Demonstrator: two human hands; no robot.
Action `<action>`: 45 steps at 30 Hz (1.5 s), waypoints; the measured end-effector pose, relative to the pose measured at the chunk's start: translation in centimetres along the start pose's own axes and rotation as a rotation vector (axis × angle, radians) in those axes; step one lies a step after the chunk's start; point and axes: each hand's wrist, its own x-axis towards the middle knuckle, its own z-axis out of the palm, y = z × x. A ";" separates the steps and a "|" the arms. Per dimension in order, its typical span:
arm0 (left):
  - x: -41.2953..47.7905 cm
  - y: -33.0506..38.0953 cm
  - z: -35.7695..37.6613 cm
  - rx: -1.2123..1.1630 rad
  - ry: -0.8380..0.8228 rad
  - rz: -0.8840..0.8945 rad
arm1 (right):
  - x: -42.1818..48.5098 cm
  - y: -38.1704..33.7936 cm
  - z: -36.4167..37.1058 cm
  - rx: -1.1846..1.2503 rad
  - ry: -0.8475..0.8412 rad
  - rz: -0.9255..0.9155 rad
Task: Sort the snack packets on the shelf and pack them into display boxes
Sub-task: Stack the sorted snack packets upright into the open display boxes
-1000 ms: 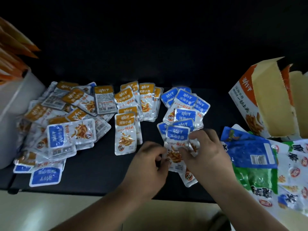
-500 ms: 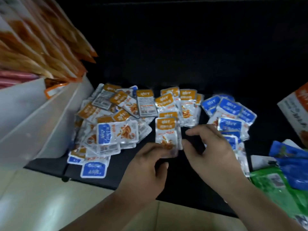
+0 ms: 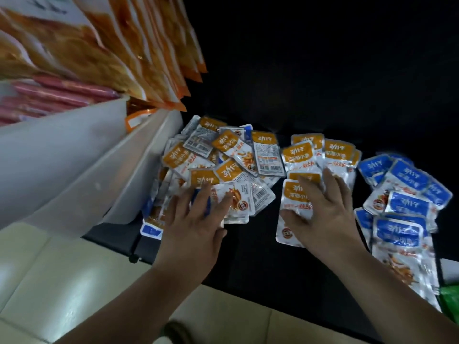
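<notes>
Op A: I log the orange-topped packets at 12 o'clock and the blue-topped packets at 3 o'clock as glossy, crinkled silvery film.
Op B: I note the shelf is matt black. Bin, 9 o'clock: smooth white plastic. Floor tiles, 7 o'clock: shiny.

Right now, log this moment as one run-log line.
stage: sorting | left hand: rests on mixed pile | right hand: rests on orange packets | blue packets: grouped far right
</notes>
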 end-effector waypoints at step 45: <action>4.6 4.9 -6.1 -0.901 0.259 -0.396 | -3.3 -0.4 -5.1 0.751 0.024 0.322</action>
